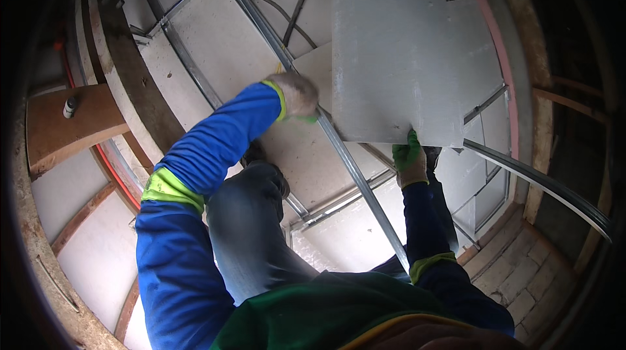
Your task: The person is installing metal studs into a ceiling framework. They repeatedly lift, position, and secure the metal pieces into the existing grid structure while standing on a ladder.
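Marks, small and dark, sit on the lime-green band (pixel 171 188) at the left elbow, too tiny to read. The left arm (pixel 222 135) rises from the lower left, bends sharply there, and its forearm slants up and right. The gloved left hand (pixel 297 94) is blurred over 1 long metal channel (pixel 355 184); I cannot tell how far it is open or whether it grips anything. The right arm (pixel 417 216) reaches almost straight up from the lower right, and the right hand (pixel 409 162), in a green-fingered glove, closes on the lower edge of a large grey panel (pixel 401 57). That panel lies ahead and right of the left hand, beside 1 curved metal strip (pixel 544 180).
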Action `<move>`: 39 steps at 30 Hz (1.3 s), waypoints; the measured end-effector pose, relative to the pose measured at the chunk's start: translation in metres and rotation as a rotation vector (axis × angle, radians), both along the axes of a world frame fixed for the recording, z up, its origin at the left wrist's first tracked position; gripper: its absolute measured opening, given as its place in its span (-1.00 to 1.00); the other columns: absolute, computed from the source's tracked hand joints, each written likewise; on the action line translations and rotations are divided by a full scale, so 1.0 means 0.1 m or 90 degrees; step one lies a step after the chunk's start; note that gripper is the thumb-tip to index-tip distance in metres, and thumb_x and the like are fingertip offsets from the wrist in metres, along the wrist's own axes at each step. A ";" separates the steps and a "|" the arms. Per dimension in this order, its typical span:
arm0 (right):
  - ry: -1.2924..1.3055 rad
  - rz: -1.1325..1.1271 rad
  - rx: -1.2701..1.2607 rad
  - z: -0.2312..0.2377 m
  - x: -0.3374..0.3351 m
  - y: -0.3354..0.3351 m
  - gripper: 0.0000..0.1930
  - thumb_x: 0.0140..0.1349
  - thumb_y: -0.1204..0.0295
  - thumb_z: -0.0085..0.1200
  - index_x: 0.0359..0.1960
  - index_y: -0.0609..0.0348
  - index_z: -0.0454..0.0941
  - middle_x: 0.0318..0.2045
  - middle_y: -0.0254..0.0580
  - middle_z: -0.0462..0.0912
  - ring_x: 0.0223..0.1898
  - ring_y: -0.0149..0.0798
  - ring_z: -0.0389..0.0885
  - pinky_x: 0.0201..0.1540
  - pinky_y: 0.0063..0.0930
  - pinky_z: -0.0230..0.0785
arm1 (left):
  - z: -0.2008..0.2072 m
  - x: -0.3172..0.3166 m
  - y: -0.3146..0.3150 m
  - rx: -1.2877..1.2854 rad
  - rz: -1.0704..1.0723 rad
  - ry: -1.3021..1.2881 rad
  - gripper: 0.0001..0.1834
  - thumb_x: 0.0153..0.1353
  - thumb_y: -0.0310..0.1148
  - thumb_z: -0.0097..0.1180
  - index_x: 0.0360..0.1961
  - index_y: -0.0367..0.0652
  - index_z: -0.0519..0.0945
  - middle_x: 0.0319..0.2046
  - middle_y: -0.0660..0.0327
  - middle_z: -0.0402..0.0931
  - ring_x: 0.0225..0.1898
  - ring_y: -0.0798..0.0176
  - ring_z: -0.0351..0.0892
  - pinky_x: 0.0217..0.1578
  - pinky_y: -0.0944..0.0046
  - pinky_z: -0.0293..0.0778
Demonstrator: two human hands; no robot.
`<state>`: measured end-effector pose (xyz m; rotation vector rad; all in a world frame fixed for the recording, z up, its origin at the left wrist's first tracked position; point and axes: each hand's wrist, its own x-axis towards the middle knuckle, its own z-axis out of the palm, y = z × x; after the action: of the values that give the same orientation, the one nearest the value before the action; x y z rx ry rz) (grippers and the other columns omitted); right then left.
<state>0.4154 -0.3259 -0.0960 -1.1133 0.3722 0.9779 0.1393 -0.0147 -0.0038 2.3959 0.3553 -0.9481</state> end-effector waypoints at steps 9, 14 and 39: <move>-0.376 0.156 -0.105 0.48 0.13 0.03 -0.65 0.55 0.43 0.12 0.27 0.31 0.53 0.21 -0.01 0.65 0.25 -0.16 0.64 0.30 -0.29 0.61 | -0.91 1.27 0.36 -0.464 1.183 -0.392 -0.24 0.28 -0.10 0.44 0.33 -0.40 0.47 0.19 -0.05 0.61 0.19 -0.03 0.65 0.21 0.10 0.56; -0.275 0.048 -0.033 0.54 0.29 -0.11 -0.65 0.58 0.34 0.12 0.26 0.26 0.53 0.19 -0.01 0.66 0.24 -0.15 0.63 0.31 -0.26 0.57 | -0.81 1.50 0.19 -0.674 1.103 -0.548 -0.35 0.28 -0.13 0.48 0.24 -0.35 0.58 0.07 0.07 0.66 0.12 0.16 0.63 0.16 0.21 0.54; -0.561 0.183 -0.053 0.47 2.89 0.77 -0.70 0.50 0.48 0.17 0.21 0.27 0.62 0.16 -0.07 0.72 0.12 -0.23 0.73 0.16 -0.43 0.65 | -0.63 2.78 -1.08 -0.747 1.225 -0.394 -0.44 0.43 -0.07 0.31 0.22 -0.31 0.58 -0.06 0.10 0.73 -0.09 0.19 0.68 0.01 0.15 0.56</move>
<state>0.7043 -0.2485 -0.0486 -1.5795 -0.4755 0.6284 0.4177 -0.1231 -0.0669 0.4481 1.0608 0.4710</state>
